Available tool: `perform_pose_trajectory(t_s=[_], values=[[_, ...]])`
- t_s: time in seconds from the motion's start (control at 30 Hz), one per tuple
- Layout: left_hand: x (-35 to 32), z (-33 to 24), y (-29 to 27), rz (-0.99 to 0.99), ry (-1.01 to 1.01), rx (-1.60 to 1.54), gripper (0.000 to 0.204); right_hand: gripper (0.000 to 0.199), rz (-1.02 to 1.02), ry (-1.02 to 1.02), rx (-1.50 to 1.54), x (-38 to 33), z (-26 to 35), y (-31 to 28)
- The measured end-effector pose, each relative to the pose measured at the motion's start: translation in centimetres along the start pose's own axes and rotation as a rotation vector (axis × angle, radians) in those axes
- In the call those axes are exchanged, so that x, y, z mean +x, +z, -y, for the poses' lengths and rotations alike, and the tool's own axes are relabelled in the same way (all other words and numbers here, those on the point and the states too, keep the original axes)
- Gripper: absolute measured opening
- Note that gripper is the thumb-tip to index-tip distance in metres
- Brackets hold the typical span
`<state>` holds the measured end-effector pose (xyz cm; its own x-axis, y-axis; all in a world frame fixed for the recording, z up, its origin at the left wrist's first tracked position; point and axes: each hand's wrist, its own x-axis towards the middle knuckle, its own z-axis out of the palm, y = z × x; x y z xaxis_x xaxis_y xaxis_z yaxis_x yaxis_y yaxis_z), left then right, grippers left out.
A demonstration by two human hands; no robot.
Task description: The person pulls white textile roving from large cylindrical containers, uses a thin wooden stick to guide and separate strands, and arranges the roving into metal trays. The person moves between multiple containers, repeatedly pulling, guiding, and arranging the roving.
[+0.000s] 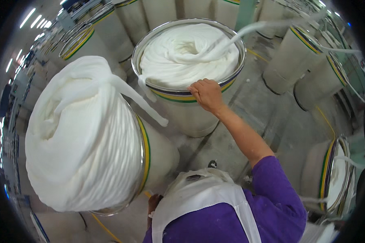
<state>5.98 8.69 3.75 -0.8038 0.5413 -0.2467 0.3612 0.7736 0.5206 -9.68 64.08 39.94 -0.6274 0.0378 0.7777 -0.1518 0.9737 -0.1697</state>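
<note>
My right hand (207, 94) is closed over the near metal rim of a tall cream can (186, 117) with green, yellow and dark bands. Coiled white fibre sliver (215, 38) fills this can, with a hollow at its middle. One strand rises from it toward the upper right, and a short end hangs over the rim. My left hand (154, 202) is low by my apron, beside a second can (160, 152); its fingers are mostly hidden. A big heap of white sliver (97, 150) bulges above that can's rim, a loose end trailing toward the first can.
More cream cans (290, 60) stand at the right, with strands running up from some. Another can (318, 174) holding white sliver is at the lower right. Rows of cans (117, 28) line the far side. Yellow lines (326, 121) mark the grey floor (251, 109).
</note>
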Motion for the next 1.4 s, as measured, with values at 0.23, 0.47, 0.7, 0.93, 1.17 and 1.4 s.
perform_pose_trajectory(t_s=[0.23, 0.47, 0.7, 0.93, 1.17, 1.4], values=[[13.0, -27.4, -12.3, -0.309, 0.142, -0.402, 0.022, 0.020, 0.019, -0.149, 0.102, 0.4, -3.7, -0.1], [19.2, -36.5, -23.0, -0.389, 0.303, -0.372, 0.053, 0.020, 0.283, -0.113, 0.128, 0.5, -5.2, -7.7], [24.8, -36.0, -26.6, -0.469, 0.196, -0.703, 0.093, 0.026, 0.521, 0.026, -0.078, -0.9, -2.9, -13.6], [23.9, -35.0, -24.9, -0.288, 0.145, -0.967, 0.086, 0.025, 0.467, 0.145, -0.177, -6.3, 4.0, -16.6], [26.7, -35.5, -24.9, -0.240, 0.243, -1.320, 0.060, 0.022, 0.371, 0.288, -0.260, -7.8, 9.4, -14.9], [30.3, -40.7, -25.6, -0.114, 0.153, -1.300, 0.029, 0.019, 0.125, 0.172, -0.403, -6.3, 4.1, -13.4]])
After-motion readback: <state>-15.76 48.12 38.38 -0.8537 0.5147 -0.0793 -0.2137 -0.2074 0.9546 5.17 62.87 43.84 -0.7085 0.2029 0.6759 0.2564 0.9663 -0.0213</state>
